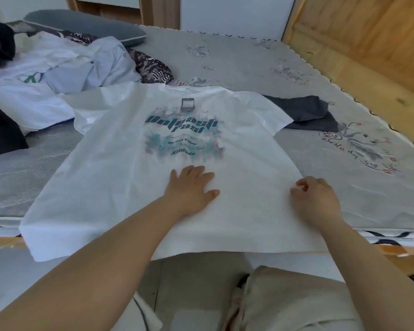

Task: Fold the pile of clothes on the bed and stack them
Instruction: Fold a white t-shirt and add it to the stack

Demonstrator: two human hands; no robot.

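I've got both bare forearms reaching forward over the white T-shirt (120, 187). My left hand (191, 187) lies flat on its lower middle — fingers straight, spread. My right hand (314, 199) sits at its right edge — fingers curled in, pinching the cloth there.

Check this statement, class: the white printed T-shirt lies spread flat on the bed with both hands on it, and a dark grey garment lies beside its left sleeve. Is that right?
Not quite. The head view shows the dark grey garment beside the right sleeve of the white printed T-shirt, not the left. The rest holds: left hand and right hand are on the shirt.
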